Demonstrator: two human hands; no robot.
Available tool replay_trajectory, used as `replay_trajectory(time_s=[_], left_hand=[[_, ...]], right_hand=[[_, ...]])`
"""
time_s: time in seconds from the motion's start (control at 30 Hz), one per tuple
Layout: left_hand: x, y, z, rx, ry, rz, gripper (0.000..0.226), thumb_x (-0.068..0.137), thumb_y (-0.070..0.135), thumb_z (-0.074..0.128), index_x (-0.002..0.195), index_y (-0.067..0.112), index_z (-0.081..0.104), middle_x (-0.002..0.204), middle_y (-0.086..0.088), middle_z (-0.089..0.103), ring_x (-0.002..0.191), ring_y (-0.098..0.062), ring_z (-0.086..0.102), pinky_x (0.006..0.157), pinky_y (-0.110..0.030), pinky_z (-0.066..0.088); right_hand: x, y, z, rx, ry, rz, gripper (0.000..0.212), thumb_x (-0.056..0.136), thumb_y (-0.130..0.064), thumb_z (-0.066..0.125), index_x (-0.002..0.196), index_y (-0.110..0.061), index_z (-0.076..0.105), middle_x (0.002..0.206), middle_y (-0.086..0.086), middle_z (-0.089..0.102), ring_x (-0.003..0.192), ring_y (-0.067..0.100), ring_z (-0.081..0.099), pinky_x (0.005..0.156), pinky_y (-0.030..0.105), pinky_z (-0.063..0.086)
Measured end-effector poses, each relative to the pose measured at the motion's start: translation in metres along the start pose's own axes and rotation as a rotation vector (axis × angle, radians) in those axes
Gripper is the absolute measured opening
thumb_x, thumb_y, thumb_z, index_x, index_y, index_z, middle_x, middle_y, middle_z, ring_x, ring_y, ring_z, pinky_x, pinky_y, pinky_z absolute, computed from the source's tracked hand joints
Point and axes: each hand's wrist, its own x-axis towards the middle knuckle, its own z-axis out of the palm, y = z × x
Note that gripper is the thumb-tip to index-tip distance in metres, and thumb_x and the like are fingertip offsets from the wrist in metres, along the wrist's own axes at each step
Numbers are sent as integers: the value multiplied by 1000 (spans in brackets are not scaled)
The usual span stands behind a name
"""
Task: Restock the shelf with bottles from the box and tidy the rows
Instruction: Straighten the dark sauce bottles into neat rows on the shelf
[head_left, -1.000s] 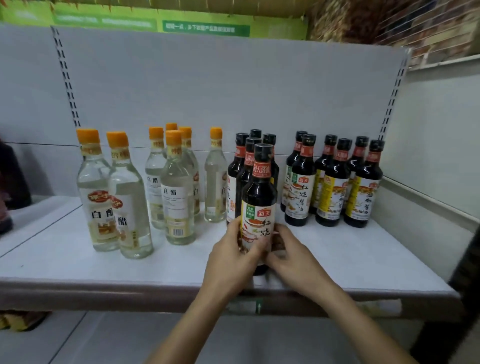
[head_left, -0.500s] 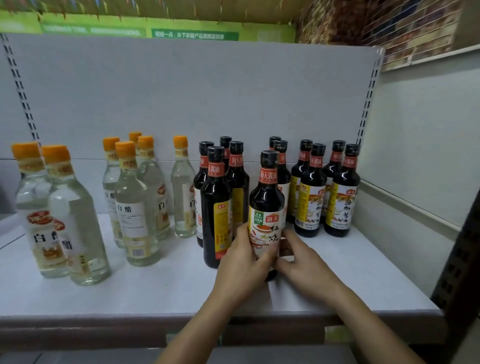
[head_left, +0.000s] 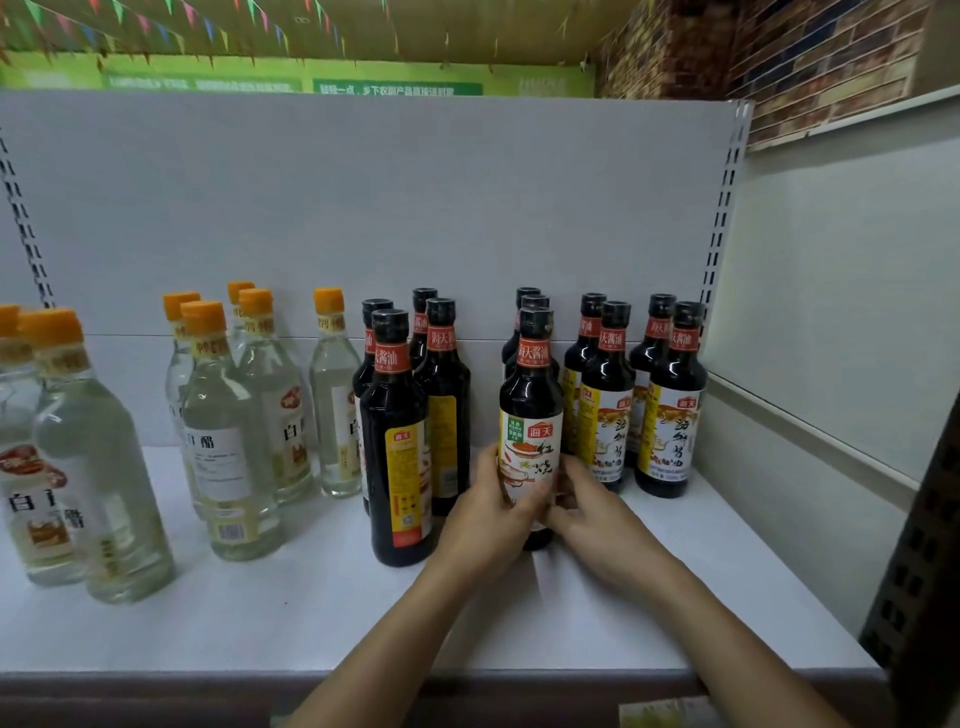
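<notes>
A dark soy sauce bottle (head_left: 531, 410) with a white and orange label stands upright on the white shelf (head_left: 675, 613). My left hand (head_left: 488, 514) wraps its lower left side. My right hand (head_left: 597, 519) holds its lower right side. It stands at the front of a row of dark bottles (head_left: 532, 312). To its left is another group of dark bottles (head_left: 397, 447), to its right more dark bottles with yellow labels (head_left: 670, 410). The box is out of view.
Clear vinegar bottles with orange caps (head_left: 228, 441) fill the shelf's left half, two of them (head_left: 88, 467) near the front edge. A grey back panel (head_left: 363, 208) closes the rear and a pale side wall (head_left: 831, 338) the right. Bare shelf lies in front of my hands.
Both hands have slid the held bottle to the right, away from the left dark group and into line in front of the middle row. The view has shifted right and closer.
</notes>
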Motion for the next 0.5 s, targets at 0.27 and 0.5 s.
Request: replay_trajectory(time_s=[0.27, 0.5], left_hand=[[11, -2, 8, 61, -11, -20, 62, 94, 59, 58, 148, 41, 33, 133, 17, 61, 119, -11, 62, 103, -37, 50], [16, -7, 12, 19, -23, 7, 71, 86, 69, 55, 149, 47, 32, 138, 19, 59, 124, -9, 59, 108, -42, 48]], right_hand=[[8, 14, -1, 33, 14, -18, 48, 98, -37, 60, 142, -42, 42, 135, -21, 60, 120, -2, 59, 107, 31, 48], [11, 21, 2, 17, 53, -24, 49, 98, -40, 60, 143, -45, 39, 137, -19, 59, 122, 0, 59, 107, 35, 49]])
